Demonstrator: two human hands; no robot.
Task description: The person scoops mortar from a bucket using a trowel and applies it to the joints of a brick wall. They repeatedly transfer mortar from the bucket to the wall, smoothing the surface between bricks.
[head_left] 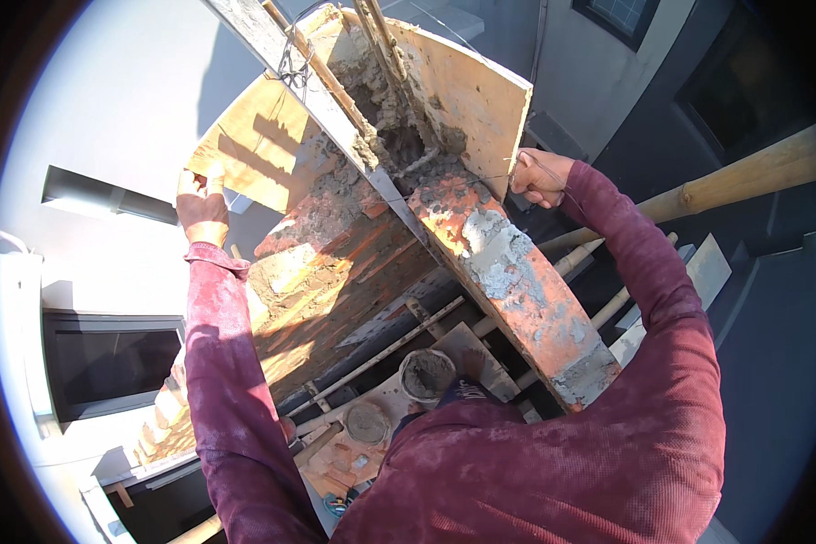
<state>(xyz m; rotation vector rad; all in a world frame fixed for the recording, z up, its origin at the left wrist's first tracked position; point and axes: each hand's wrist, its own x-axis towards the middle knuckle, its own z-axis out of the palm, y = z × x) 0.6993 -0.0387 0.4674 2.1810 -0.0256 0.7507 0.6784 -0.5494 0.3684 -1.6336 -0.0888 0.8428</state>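
Two plywood boards stand around the top of a brick column, with wet grey mortar (368, 86) and upright rods between them. My left hand (201, 207) is closed on the lower outer corner of the left board (249, 150). At the lower edge of the right board (471, 86), my right hand (542, 178) has its fingers curled together around a thin wire, part of which loops beside the wrist. A long straight metal bar (322, 104) slants between the boards, with dark tie wire (295, 65) tangled around it.
A mortar-smeared brick wall top (526, 281) runs toward me on the right; another brick face (335, 272) drops away left. Below are bamboo poles (752, 177), a plank with two buckets of mortar (426, 374) (366, 422), and broken brick pieces (340, 467).
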